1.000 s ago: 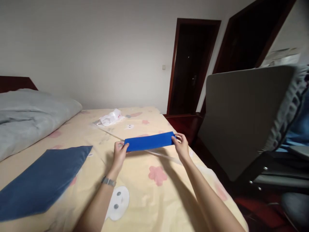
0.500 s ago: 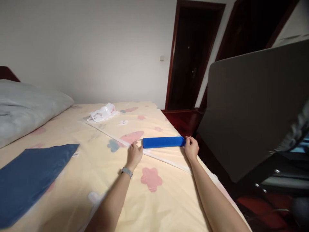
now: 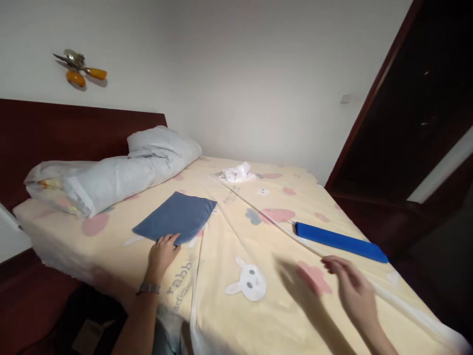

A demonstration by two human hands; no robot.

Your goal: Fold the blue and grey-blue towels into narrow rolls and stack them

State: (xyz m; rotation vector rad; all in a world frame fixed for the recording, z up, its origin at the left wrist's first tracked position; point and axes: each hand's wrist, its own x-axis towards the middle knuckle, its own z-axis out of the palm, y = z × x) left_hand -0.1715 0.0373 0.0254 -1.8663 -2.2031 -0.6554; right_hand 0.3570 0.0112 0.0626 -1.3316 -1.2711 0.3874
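Observation:
My left hand, with a watch on the wrist, rests on the bed sheet with its fingertips on the near edge of a flat, folded grey-blue cloth. My right hand hovers above the sheet with fingers loosely stretched out and holds nothing. A long, narrow, folded bright blue cloth lies flat near the bed's right edge, a little beyond my right hand.
A pale grey pillow leans at the dark wooden headboard. A crumpled white plastic bag lies at the far side. A dark doorway stands to the right. A lamp hangs on the wall.
Both hands have let go of the bright blue cloth, which now lies on the bed. My view swung left. My left hand moved to the grey-blue cloth; my right hand drew back.

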